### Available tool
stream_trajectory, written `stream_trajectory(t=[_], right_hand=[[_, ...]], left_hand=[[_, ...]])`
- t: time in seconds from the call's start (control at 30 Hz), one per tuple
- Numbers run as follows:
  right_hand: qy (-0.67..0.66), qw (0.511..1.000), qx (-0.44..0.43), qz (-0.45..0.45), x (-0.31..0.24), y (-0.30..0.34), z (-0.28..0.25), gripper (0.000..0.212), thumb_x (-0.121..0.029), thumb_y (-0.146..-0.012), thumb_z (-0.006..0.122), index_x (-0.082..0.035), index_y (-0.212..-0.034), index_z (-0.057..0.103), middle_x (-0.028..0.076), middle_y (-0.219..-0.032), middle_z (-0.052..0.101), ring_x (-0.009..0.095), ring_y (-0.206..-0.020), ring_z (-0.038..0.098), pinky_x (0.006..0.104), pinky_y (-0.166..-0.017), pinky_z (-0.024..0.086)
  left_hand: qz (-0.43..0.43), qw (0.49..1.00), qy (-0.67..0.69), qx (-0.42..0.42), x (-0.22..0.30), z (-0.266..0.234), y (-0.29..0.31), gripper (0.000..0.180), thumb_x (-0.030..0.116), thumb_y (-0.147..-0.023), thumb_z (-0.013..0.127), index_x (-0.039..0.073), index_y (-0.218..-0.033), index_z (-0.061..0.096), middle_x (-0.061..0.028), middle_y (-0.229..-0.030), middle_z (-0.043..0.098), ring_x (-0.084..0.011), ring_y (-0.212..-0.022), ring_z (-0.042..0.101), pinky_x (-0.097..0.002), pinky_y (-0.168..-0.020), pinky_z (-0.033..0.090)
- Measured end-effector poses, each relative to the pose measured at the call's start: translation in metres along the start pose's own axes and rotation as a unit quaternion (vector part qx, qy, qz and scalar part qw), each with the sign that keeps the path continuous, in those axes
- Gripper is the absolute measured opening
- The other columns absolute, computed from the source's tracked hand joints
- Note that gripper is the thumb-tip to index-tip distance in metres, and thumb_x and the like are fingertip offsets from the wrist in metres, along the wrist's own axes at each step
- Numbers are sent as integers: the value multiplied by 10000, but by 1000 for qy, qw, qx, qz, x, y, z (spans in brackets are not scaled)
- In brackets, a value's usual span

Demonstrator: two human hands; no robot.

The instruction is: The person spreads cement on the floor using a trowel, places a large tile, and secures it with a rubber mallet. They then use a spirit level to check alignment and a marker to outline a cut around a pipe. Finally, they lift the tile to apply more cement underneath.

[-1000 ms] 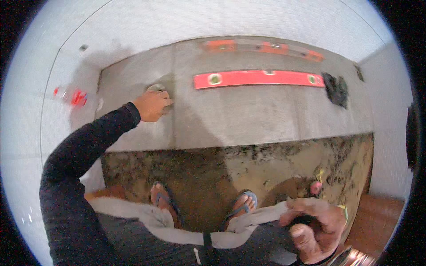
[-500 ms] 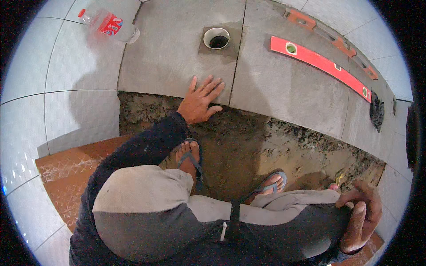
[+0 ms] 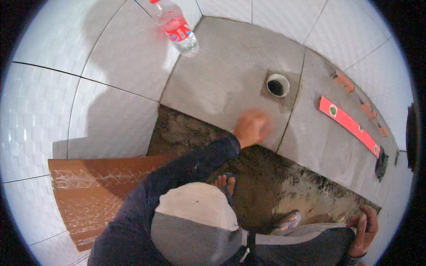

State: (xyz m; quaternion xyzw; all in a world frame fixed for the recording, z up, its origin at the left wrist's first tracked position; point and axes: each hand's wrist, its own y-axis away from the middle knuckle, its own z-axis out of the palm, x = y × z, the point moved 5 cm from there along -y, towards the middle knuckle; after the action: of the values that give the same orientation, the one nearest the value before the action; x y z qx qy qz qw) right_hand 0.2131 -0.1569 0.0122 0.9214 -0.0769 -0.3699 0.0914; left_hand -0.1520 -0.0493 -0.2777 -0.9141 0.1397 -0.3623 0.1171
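Left hand: point(image 3: 254, 126) held over the near edge of the grey tile point(image 3: 230, 57), short of the seam at that tile's right edge; blurred, so finger spread and contact cannot be told; nothing seen in it.
Right hand: point(image 3: 366, 230) kept low at the right, by the trousers point(image 3: 306, 244); fingers loosely curled, narrow, nothing seen held; contact with the cloth cannot be told.
Grey tile: laid flat in the far-left corner of the floor, its far and left edges set against white wall tiles point(image 3: 117, 57).
Drain pipe: point(image 3: 278, 85) round, white-rimmed, set in a cutout close to the tile's right edge; dark inside.
Bottle: point(image 3: 179, 32) clear, red label and cap; stood upright at the tile's left edge, toward its far-left corner.
Red level: point(image 3: 349, 126) laid flat past the seam, on the grey tiling to the right; round vials seen.
Orange level: point(image 3: 367, 107) placed along the far edge, near the wall.
Black crumpled item: point(image 3: 380, 168) left at the right end of the red level; material cannot be told.
Mortar strip: point(image 3: 188, 128) brown, rough, exposed along the tile's near edge; sandalled feet point(image 3: 226, 184) planted there.
Brown patterned surface: point(image 3: 88, 190) seen left of the forearm, partly shaded.
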Motion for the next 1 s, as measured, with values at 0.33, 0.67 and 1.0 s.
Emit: stream_trajectory(t=[0.33,0.67,1.0], right_hand=[[-65,997,26,23,0,-20,18,295,-168,-936,585,22,-1162,597,118,-935,629,179,-724,605,319,-660,503],[-30,998,36,52,-32,-2,0,280,-160,-816,623,39,-1006,675,121,-786,687,203,-717,664,305,-681,514],[-83,996,-4,34,-20,11,-31,438,-340,-940,587,63,-1110,612,125,-787,642,187,-692,604,311,-674,467]], left_hand=[[-173,835,-141,503,-216,-233,-83,882,338,-737,845,-22,-1409,402,-225,-1407,461,-359,-1310,440,-446,-1102,349],[-273,844,-203,415,-169,-237,-131,697,342,-660,871,52,-1223,580,-140,-1150,668,-299,-1037,657,-428,-900,521],[30,961,2,275,-8,-63,-272,611,325,-646,881,68,-1136,621,-107,-1034,702,-250,-928,687,-373,-827,545]])
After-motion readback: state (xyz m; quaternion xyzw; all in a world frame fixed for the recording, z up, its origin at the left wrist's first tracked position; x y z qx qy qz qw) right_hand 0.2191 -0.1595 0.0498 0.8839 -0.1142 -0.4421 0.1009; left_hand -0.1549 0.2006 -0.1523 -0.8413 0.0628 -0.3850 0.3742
